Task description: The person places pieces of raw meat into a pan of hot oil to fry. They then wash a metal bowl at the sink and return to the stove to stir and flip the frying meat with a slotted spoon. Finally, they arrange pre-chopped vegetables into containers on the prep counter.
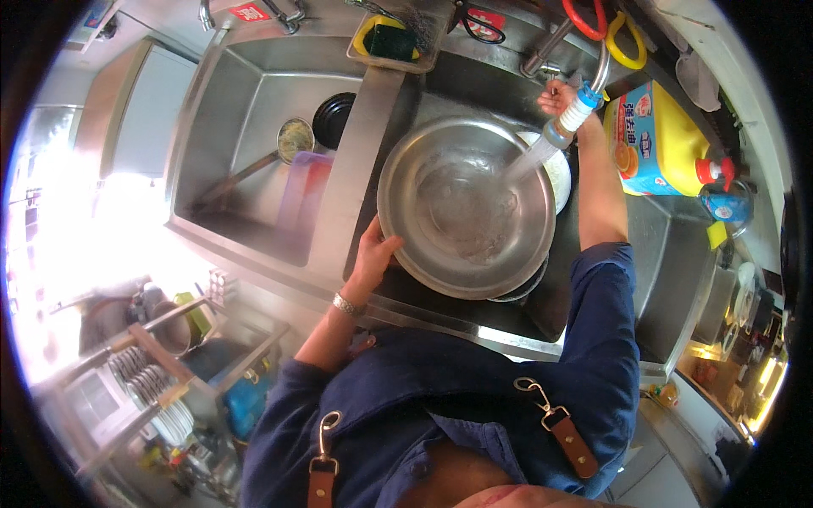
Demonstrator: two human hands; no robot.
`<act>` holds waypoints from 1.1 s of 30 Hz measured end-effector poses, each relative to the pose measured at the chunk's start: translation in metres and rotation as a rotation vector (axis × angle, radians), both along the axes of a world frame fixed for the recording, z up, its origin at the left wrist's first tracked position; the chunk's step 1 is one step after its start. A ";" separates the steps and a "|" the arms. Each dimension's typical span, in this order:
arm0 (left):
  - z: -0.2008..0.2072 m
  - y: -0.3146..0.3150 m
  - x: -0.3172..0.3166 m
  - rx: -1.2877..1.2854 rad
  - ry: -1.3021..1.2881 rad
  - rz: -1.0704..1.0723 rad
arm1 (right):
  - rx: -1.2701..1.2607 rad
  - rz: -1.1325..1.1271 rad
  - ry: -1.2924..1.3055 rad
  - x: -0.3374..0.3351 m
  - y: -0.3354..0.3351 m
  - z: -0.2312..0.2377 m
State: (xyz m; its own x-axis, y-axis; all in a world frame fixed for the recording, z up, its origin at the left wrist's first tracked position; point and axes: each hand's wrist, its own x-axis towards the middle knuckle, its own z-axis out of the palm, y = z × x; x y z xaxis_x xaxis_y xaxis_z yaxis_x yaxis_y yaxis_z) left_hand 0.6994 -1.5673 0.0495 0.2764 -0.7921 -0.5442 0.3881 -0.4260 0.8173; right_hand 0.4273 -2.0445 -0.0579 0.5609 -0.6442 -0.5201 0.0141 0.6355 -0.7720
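Note:
A wide stainless steel basin [406, 254] sits tilted in the middle sink compartment with some water in it. My left hand [373, 258] grips its left rim, thumb on the edge and fingers beneath. Water streams from a faucet nozzle [566, 127] with a blue and white fitting into the basin's right side. Beyond that stream, my right hand [557, 99] is close to the tap's base [549, 68], its fingers loosely curled and apart, holding nothing visible. Behind the basin's right edge shows part of a pale bowl [557, 173]; the rest is hidden.
In the left sink compartment [254, 110] lie a long-handled strainer [295, 140], a black bowl [335, 118] and a pinkish plastic container [305, 190]. A tray [430, 55] on the back ledge holds sponges [391, 41]. A large yellow detergent jug [665, 140] stands right of my forearm.

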 end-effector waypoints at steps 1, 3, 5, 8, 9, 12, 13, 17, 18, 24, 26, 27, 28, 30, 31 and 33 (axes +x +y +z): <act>0.000 0.001 -0.001 0.023 -0.018 0.000 | 0.050 0.124 -0.133 -0.004 -0.007 0.011; 0.000 0.002 -0.004 -0.008 -0.011 0.003 | 0.066 -0.035 -0.296 -0.007 -0.006 0.028; -0.001 0.004 -0.004 -0.027 -0.010 0.001 | 0.062 -0.102 -0.509 -0.007 0.008 0.044; -0.008 0.005 -0.001 -0.074 -0.018 -0.025 | -0.152 -0.130 -0.477 -0.015 0.070 0.054; -0.012 0.006 0.001 -0.074 -0.018 -0.031 | -0.251 -0.319 -0.210 -0.016 0.100 0.051; -0.026 0.012 0.007 -0.140 -0.098 -0.052 | -0.560 -0.128 0.515 -0.051 0.203 0.054; -0.033 0.011 0.010 -0.201 -0.135 -0.079 | -0.422 -0.054 0.567 -0.059 0.240 0.054; -0.066 0.017 0.024 -0.205 0.090 -0.139 | -0.332 0.045 0.700 -0.065 0.326 0.083; -0.078 0.015 0.025 -0.221 0.158 -0.130 | -0.306 -0.104 0.613 -0.061 0.335 0.098; -0.161 0.014 0.014 -0.207 -0.425 -0.879 | -0.680 0.065 0.633 -0.015 0.369 0.218; -0.169 -0.007 -0.009 0.274 0.531 -0.342 | -1.426 0.123 0.806 0.025 0.383 0.246; -0.167 -0.023 -0.019 0.327 0.497 -0.292 | -1.439 0.258 0.939 0.041 0.394 0.261; -0.162 -0.036 -0.027 0.359 0.474 -0.247 | -1.416 0.421 1.116 0.054 0.407 0.274; -0.147 -0.055 -0.031 0.327 0.534 -0.250 | -1.451 0.409 0.995 0.073 0.437 0.297; -0.136 -0.067 -0.023 0.276 0.612 -0.297 | -1.546 0.453 1.025 0.078 0.450 0.306; -0.113 -0.074 -0.017 0.319 0.716 -0.248 | -1.739 0.522 0.956 0.082 0.471 0.317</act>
State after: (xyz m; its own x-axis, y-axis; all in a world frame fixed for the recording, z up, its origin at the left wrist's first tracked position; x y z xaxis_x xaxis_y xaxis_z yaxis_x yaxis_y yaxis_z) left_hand 0.6826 -1.6408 -0.0634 -0.3860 -0.5619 -0.7316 0.6340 -0.7377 0.2321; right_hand 0.5094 -1.5736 0.2595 0.7962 -0.5847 0.1556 -0.5775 -0.8111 -0.0928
